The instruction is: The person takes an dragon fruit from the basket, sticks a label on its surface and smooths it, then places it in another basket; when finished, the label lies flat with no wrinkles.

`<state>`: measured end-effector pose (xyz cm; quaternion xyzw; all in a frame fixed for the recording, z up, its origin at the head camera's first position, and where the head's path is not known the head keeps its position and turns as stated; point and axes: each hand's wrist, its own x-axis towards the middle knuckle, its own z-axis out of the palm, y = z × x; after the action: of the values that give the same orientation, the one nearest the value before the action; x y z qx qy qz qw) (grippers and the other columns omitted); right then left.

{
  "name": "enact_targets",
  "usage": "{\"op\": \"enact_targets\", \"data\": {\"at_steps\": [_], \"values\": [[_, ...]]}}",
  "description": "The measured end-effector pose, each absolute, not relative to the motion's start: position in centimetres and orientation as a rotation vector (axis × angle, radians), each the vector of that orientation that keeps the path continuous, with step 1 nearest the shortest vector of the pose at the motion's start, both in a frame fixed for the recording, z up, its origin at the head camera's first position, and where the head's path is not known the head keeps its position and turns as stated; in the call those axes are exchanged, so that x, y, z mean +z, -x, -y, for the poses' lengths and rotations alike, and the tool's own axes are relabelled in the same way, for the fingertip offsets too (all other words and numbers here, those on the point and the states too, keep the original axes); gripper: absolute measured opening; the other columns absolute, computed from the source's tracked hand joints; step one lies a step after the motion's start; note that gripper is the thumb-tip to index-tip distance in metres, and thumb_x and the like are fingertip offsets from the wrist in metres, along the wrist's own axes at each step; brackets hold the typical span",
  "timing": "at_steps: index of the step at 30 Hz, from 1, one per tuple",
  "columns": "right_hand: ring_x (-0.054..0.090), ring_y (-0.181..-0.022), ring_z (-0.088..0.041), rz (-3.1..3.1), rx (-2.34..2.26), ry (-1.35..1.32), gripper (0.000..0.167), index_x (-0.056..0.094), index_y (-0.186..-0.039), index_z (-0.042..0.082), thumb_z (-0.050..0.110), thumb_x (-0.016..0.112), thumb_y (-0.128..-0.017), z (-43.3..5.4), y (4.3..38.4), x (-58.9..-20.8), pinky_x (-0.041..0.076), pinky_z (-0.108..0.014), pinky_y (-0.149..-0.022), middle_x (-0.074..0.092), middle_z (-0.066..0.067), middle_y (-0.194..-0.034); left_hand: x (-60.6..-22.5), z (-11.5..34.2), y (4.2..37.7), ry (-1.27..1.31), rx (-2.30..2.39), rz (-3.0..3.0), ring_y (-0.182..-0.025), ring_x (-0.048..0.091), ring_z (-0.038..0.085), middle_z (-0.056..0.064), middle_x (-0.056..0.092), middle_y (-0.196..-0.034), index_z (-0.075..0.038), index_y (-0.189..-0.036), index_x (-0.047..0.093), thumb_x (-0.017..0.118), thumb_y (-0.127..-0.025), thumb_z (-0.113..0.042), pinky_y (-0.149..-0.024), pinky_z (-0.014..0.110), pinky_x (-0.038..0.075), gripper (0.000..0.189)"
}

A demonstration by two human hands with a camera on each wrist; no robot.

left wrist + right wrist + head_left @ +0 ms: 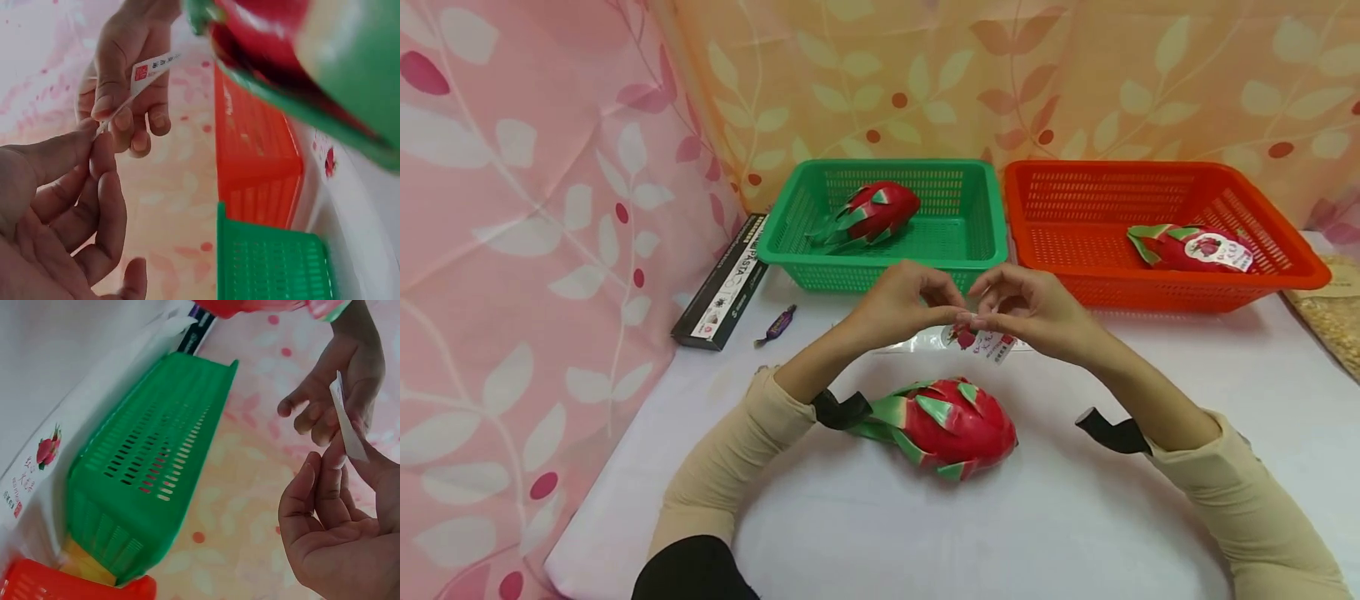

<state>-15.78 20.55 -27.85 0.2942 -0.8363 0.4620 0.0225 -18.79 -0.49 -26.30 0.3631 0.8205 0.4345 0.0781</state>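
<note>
Between my two hands is a small white sticker printed with text and a red seal, held above the table. My left hand pinches one edge between thumb and index finger. Fingertip to fingertip with it, my right hand pinches the sticker's other part; in the right wrist view the sticker shows its pale side. Nearer to me, below the hands, a red dragon fruit with green scales lies on its side on the table. Behind the hands lies a label sheet printed with a dragon fruit picture, partly hidden in the head view.
At the back left a green basket holds one dragon fruit. Beside it a red basket holds a labelled dragon fruit. A black box and a purple-wrapped candy lie left, a bag of yellow grains right.
</note>
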Motion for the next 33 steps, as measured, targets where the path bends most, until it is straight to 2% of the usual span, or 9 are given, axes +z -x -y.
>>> {"op": "enact_targets", "data": {"at_steps": [5,9,15,17,22,24,26,29,33], "values": [[0.060,-0.078,-0.008,2.574,1.379,-0.822,0.034,0.060,-0.111,0.002,0.005,0.070,-0.079,-20.9,14.0,-27.6,0.052,-0.017,-0.068,0.065,-0.006,-0.090,-26.2,0.5,17.6,-1.080,1.354,-2.460,-0.069,0.058,0.011,0.000,0.066,-0.072,-0.009,-0.081,0.069,0.070,-0.082,-0.016,-0.061,0.024,0.047,0.007],[0.059,-0.085,-0.009,2.592,1.327,-0.725,0.036,0.062,-0.112,0.007,0.010,0.072,-0.078,-21.4,13.1,-27.7,0.051,-0.015,-0.073,0.064,-0.001,-0.101,-26.3,0.7,16.8,-1.054,1.457,-2.479,-0.069,0.058,0.010,0.000,0.066,-0.071,-0.010,-0.081,0.069,0.069,-0.083,-0.015,-0.064,0.026,0.048,0.006],[0.061,-0.077,-0.013,2.658,1.516,-0.612,0.013,0.065,-0.095,0.005,0.013,0.066,-0.085,-22.7,12.8,-27.5,0.053,-0.022,-0.067,0.066,0.002,-0.083,-26.2,0.8,15.5,-1.082,1.521,-2.498,-0.067,0.058,0.009,-0.002,0.067,-0.072,-0.010,-0.081,0.069,0.069,-0.082,-0.015,-0.062,0.023,0.048,0.005],[0.062,-0.077,-0.014,2.696,1.598,-0.616,0.010,0.064,-0.091,0.004,0.013,0.064,-0.086,-23.1,12.6,-27.5,0.053,-0.022,-0.070,0.065,0.001,-0.080,-26.5,0.8,14.8,-1.104,1.524,-2.499,-0.066,0.058,0.007,-0.002,0.067,-0.071,-0.010,-0.080,0.068,0.068,-0.082,-0.014,-0.062,0.022,0.049,0.005],[0.060,-0.074,-0.014,2.829,1.717,-0.810,0.007,0.061,-0.088,0.004,0.010,0.064,-0.085,-23.9,12.1,-27.7,0.052,-0.023,-0.067,0.063,0.001,-0.080,-28.0,0.7,12.3,-1.217,1.508,-2.508,-0.060,0.056,0.000,-0.004,0.066,-0.066,-0.010,-0.075,0.066,0.069,-0.080,-0.011,-0.059,0.018,0.048,0.006],[0.058,-0.071,-0.014,2.854,1.729,-0.938,0.005,0.061,-0.088,0.005,0.008,0.064,-0.085,-24.1,12.1,-28.2,0.050,-0.024,-0.064,0.062,0.002,-0.079,-28.6,0.5,11.2,-1.254,1.420,-2.606,-0.058,0.052,-0.002,-0.008,0.064,-0.063,-0.013,-0.072,0.066,0.069,-0.079,-0.013,-0.066,0.017,0.043,0.008],[0.057,-0.070,-0.012,2.868,1.762,-1.078,0.004,0.060,-0.087,0.004,0.006,0.063,-0.085,-24.2,12.2,-28.8,0.050,-0.024,-0.063,0.061,0.002,-0.077,-29.2,0.2,10.3,-1.286,1.311,-2.729,-0.056,0.049,-0.003,-0.013,0.059,-0.057,-0.018,-0.068,0.064,0.069,-0.077,-0.015,-0.070,0.020,0.036,0.011],[0.057,-0.069,-0.012,2.864,1.827,-1.246,0.004,0.059,-0.086,0.002,0.005,0.061,-0.086,-24.3,12.4,-29.8,0.050,-0.025,-0.065,0.059,0.000,-0.077,-30.1,-0.1,9.3,-1.284,1.109,-2.896,-0.054,0.043,-0.005,-0.017,0.049,-0.050,-0.022,-0.063,0.058,0.069,-0.074,-0.019,-0.069,0.025,0.027,0.016],[0.057,-0.069,-0.017,2.892,1.855,-1.316,0.006,0.059,-0.085,0.002,0.007,0.061,-0.087,-24.1,12.8,-31.2,0.049,-0.027,-0.067,0.058,-0.002,-0.077,-31.0,-0.3,8.9,-1.301,0.931,-2.998,-0.049,0.037,-0.007,-0.017,0.040,-0.046,-0.024,-0.059,0.054,0.067,-0.072,-0.021,-0.066,0.025,0.025,0.019]]}}
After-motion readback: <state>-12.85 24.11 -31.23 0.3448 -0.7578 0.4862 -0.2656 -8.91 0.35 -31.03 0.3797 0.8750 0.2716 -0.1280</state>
